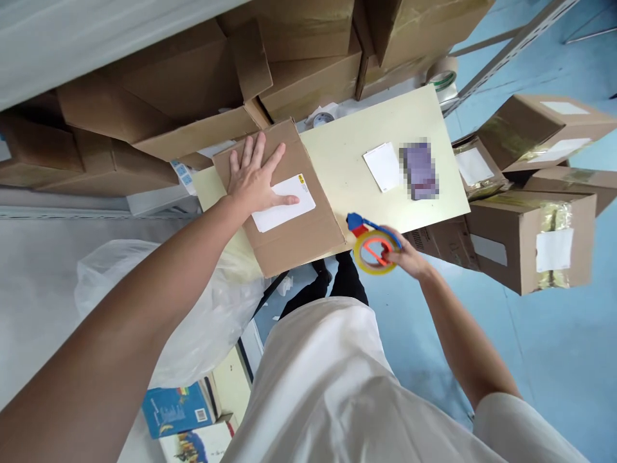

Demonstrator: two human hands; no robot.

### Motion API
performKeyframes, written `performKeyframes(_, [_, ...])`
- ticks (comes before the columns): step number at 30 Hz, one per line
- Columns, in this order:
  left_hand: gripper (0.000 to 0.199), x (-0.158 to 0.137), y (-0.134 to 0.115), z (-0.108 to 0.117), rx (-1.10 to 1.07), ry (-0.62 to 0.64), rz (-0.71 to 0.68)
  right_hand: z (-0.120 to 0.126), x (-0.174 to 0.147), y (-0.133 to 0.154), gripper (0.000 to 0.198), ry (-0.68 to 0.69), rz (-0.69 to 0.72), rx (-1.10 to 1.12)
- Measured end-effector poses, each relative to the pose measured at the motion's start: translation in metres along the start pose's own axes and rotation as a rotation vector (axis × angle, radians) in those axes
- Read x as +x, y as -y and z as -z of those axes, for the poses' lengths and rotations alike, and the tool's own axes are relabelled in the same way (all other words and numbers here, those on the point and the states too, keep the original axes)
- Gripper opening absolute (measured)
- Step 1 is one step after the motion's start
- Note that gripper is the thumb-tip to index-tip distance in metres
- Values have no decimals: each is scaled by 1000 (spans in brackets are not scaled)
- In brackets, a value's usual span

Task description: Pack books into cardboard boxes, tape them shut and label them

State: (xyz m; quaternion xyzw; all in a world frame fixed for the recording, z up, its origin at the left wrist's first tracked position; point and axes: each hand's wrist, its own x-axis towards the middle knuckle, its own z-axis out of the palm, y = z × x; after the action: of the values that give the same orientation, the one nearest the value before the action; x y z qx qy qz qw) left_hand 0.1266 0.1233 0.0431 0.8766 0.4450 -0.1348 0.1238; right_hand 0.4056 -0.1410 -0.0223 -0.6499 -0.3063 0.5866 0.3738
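Note:
A brown cardboard box (299,238) lies on the pale yellow table (347,148), with a white label (286,204) on its upper face. My left hand (255,170) is spread flat on that face, its thumb over the label. Off the box's right corner, my right hand (405,254) grips a tape dispenser (357,225) with a blue and red head. A roll of yellowish tape (360,260) sits on the dispenser's orange hub. The dispenser is apart from the box, near the table's front edge.
White paper slips (383,167) and a blurred purple item (419,170) lie on the table. Open cartons (159,77) line the back. Taped boxes (554,238) stand on the blue floor at right. A plastic bag (207,321) and books (178,408) are at lower left.

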Motion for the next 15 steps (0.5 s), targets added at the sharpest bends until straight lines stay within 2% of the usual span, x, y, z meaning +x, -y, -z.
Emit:
performKeyframes(2, [123, 0, 0, -2, -10, -19, -4, -14, -35, -19, 38, -34, -29, 29])
performKeyframes(4, [121, -1, -1, -3, -24, -47, -2, -31, -57, -34, 33, -52, -44, 53])
performKeyframes(6, [118, -1, -3, -3, -34, -70, 10, -49, -69, -43, 34, -75, -48, 80])
performKeyframes(8, [115, -2, -5, -2, -41, -79, 42, -63, -69, -47, 47, -92, -37, 100])
performKeyframes(10, [111, -5, -6, 1, -49, -81, 103, -69, -60, -46, 64, -122, -21, 154])
performKeyframes(12, [108, -10, -3, 5, -65, -88, 193, -67, -40, -37, 72, -164, -16, 225])
performKeyframes(15, [106, -28, 5, 7, -88, -109, 341, -49, 14, -6, 76, -189, -27, 242])
